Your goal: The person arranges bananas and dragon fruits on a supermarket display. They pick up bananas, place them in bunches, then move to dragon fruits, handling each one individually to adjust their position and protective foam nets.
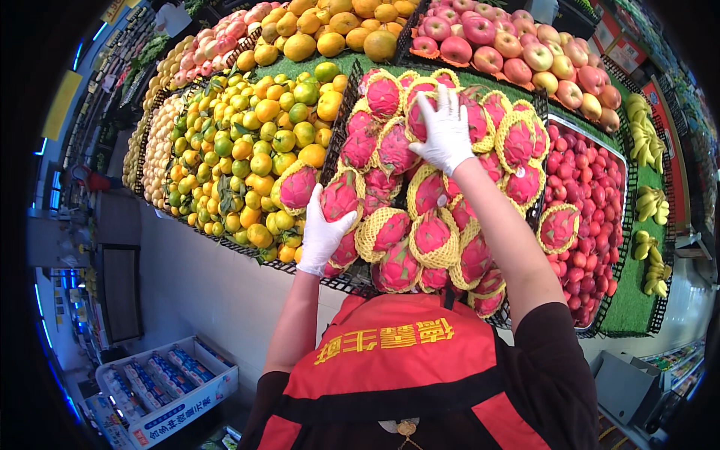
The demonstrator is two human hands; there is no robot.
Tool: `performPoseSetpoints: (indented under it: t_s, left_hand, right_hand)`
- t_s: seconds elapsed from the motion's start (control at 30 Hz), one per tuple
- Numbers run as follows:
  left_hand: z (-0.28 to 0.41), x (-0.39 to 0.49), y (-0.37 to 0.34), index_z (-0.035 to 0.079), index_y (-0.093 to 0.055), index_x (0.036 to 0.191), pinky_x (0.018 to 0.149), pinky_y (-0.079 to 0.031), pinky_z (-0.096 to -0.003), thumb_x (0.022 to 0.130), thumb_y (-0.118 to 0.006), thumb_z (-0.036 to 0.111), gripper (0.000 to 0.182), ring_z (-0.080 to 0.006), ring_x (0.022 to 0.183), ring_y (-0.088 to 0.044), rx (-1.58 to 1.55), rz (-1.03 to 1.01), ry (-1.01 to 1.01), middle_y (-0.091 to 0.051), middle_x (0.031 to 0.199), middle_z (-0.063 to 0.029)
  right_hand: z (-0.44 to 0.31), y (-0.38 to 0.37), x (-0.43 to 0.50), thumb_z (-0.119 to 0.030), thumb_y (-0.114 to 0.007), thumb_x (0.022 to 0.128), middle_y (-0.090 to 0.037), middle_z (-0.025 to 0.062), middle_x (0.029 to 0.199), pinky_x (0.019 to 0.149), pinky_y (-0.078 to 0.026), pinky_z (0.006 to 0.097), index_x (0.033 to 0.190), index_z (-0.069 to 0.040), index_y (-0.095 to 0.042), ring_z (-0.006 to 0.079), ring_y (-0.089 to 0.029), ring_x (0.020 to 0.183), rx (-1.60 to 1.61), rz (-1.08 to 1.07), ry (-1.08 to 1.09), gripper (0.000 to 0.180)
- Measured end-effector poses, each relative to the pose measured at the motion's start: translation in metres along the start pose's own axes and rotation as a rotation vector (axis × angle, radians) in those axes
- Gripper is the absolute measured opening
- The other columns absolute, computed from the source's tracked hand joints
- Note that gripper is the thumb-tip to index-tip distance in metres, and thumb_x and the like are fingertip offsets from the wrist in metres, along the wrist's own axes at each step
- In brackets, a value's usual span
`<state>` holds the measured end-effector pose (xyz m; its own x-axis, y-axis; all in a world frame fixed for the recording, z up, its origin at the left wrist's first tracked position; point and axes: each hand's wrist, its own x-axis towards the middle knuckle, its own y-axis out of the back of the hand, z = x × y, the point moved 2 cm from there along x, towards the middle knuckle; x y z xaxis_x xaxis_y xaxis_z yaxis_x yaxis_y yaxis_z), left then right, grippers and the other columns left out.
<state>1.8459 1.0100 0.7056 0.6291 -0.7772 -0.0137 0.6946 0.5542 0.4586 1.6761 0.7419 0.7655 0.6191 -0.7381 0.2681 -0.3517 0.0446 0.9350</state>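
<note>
My left hand [326,239], in a white glove, has its thumb and fingers around a dragon fruit [340,198] in a yellow foam net at the left edge of the pile. My right hand [446,135], gloved the same way, lies over the upper part of the pile with its fingers spread. Between its thumb and forefinger a netted dragon fruit [418,120] shows; the palm hides what lies beneath. More netted dragon fruits [433,233] are heaped below and between the hands, some with their pink skin turned up.
Left of a black crate divider [342,115] are green-orange citrus fruits [247,152], one netted dragon fruit [298,188] on them. Small red fruits [585,225] fill a tray at right, another dragon fruit [558,228] on top. Apples [506,50] and bananas [647,135] lie beyond.
</note>
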Motion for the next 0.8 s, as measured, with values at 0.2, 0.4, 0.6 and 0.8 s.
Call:
performPoseSetpoints:
  t_s: [0.2, 0.4, 0.6, 0.8]
  left_hand:
    - [-0.007, 0.0, 0.0, -0.005, -0.029, 0.157, 0.116, -0.041, -0.0398, 0.079, -0.089, 0.016, 0.1, -0.0299, 0.14, -0.047, -0.118, -0.014, -0.026, -0.043, 0.152, -0.0226]
    - [0.001, -0.002, 0.006, -0.004, -0.03, 0.157, 0.115, -0.042, -0.042, 0.078, -0.09, 0.021, 0.102, -0.0353, 0.139, -0.049, -0.003, -0.002, -0.056, -0.046, 0.149, -0.0258]
    - [0.01, -0.003, 0.011, -0.003, -0.029, 0.157, 0.117, -0.041, -0.0412, 0.077, -0.088, 0.014, 0.101, -0.0329, 0.14, -0.048, 0.007, -0.01, -0.012, -0.044, 0.152, -0.0234]
    - [0.008, -0.005, 0.007, -0.003, -0.031, 0.157, 0.118, -0.039, -0.0401, 0.08, -0.085, 0.01, 0.095, -0.0303, 0.141, -0.046, 0.029, 0.026, -0.043, -0.044, 0.153, -0.0223]
  right_hand:
    - [0.012, 0.0, 0.025, -0.047, -0.089, 0.068, -0.046, 0.025, 0.149, 0.115, -0.035, 0.0507, 0.158, -0.015, -0.035, 0.0388, -0.051, 0.134, -0.065, -0.124, 0.003, 0.109]
    - [0.015, -0.002, 0.028, -0.038, -0.088, 0.065, -0.06, 0.0178, 0.133, 0.113, -0.039, 0.0459, 0.151, -0.012, -0.045, 0.0346, -0.055, 0.128, 0.19, 0.022, -0.009, 0.099]
    - [0.032, 0.03, -0.001, -0.026, -0.084, 0.072, -0.052, 0.0172, 0.148, 0.116, -0.043, 0.048, 0.154, -0.005, -0.041, 0.0348, -0.055, 0.133, 1.566, 0.15, -0.278, 0.094]
    - [0.048, 0.041, -0.069, -0.058, -0.053, 0.098, -0.044, 0.0122, 0.159, 0.096, -0.053, 0.0557, 0.157, -0.024, -0.04, 0.0448, -0.052, 0.131, 2.545, -0.061, -0.296, 0.069]
